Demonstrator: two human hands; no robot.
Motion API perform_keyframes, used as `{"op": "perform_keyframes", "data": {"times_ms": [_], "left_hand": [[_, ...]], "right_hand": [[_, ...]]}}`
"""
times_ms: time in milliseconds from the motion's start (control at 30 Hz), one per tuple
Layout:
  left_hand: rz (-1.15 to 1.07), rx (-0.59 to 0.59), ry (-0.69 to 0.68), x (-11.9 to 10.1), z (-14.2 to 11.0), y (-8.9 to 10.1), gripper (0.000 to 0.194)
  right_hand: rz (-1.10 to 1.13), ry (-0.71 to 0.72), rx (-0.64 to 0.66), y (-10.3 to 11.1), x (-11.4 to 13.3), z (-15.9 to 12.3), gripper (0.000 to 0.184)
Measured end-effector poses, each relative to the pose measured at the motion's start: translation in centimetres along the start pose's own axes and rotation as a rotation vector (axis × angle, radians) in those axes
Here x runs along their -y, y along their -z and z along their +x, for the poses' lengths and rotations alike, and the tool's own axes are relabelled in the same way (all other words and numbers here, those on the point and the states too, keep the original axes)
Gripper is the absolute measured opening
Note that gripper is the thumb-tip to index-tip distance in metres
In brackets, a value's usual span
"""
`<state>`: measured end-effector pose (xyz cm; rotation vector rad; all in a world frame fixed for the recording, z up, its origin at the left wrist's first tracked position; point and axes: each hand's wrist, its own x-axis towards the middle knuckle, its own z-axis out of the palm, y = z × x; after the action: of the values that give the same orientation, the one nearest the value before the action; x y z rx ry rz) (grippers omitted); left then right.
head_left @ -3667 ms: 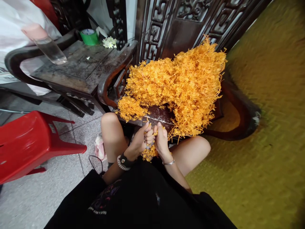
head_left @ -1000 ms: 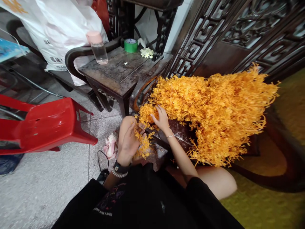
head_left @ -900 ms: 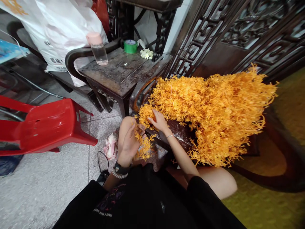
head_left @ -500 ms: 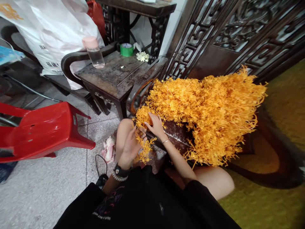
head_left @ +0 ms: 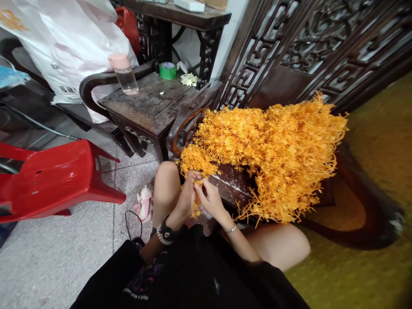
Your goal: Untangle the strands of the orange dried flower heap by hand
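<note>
Both hands meet above my lap, in front of a small mound of orange artificial flower pieces (head_left: 198, 159). My left hand (head_left: 186, 196) is closed round an orange artificial flower sprig (head_left: 195, 209), whose thin curly strands hang below the fingers. My right hand (head_left: 210, 198) pinches at the same sprig, its thumb and fingertips touching the left fingers. The exact spot of the pinch is partly hidden by the fingers. A large heap of similar orange sprigs (head_left: 289, 150) lies just beyond, on the dark wooden seat (head_left: 233, 182).
Left of my knees stands a red plastic stool (head_left: 58, 171). A wooden side table (head_left: 144, 101) holds a clear bottle with a pink lid (head_left: 126, 77), green tape (head_left: 168, 71) and pale small pieces (head_left: 189, 79). Behind is a white sack (head_left: 74, 47). Crumpled pink-and-white material (head_left: 143, 204) lies on the floor.
My right hand has drawn back from the small mound to my left hand and now pinches the sprig there. Its fingers were apart before. The view has shifted slightly.
</note>
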<state>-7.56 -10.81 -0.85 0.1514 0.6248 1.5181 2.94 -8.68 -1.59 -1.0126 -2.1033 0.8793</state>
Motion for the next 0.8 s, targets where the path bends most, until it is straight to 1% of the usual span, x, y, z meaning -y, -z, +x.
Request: {"op": "perform_keyframes", "data": {"times_ms": [33,100,133,167,200,267,333,400,433,500,567,633,733,800], "left_hand": [[0.016,-0.018,-0.025,0.3,-0.2,0.0,0.035],[0.126,-0.034,-0.082,0.7,-0.7,0.0,0.018],[0.21,-0.028,-0.105,0.8,-0.9,0.0,0.009],[0.306,-0.009,-0.117,0.8,-1.0,-0.1,0.004],[0.401,0.021,-0.116,0.7,-1.1,-0.1,0.004],[0.545,0.114,-0.075,0.4,-1.1,-0.1,0.009],[0.646,0.235,-0.009,0.3,-1.1,0.0,0.015],[0.717,0.348,0.047,0.3,-1.1,0.1,0.028],[0.731,0.381,0.061,0.4,-1.2,0.1,0.035],[0.7,0.405,0.063,0.9,-1.6,0.1,0.046],[0.601,0.419,0.086,1.5,-2.0,-0.1,0.049],[0.466,0.453,0.137,2.2,-2.5,-0.4,0.05],[0.297,0.504,0.186,3.0,-3.1,-0.9,0.052],[0.248,0.531,0.202,3.1,-3.4,-1.3,0.054]], "right_hand": [[0.059,-0.044,-0.032,-0.1,-0.1,0.0,0.023],[0.193,-0.115,-0.104,-0.1,-0.4,0.0,0.028],[0.263,-0.142,-0.133,0.1,-0.5,0.0,0.03],[0.331,-0.171,-0.15,0.3,-0.5,0.0,0.033],[0.4,-0.205,-0.153,0.6,-0.6,-0.1,0.037],[0.544,-0.293,-0.137,1.1,-0.6,-0.3,0.042],[0.712,-0.386,-0.121,1.8,-0.4,-0.5,0.045],[0.881,-0.434,-0.124,2.6,-0.2,-0.6,0.045],[0.96,-0.439,-0.124,2.9,-0.1,-0.7,0.045],[1.109,-0.439,-0.124,3.5,0.1,-0.9,0.047],[1.256,-0.429,-0.132,3.7,0.2,-1.1,0.052],[1.401,-0.4,-0.156,3.5,0.2,-1.5,0.055],[1.611,-0.298,-0.206,2.8,0.1,-2.1,0.054],[1.758,-0.177,-0.194,2.5,0.1,-2.5,0.051]]}}
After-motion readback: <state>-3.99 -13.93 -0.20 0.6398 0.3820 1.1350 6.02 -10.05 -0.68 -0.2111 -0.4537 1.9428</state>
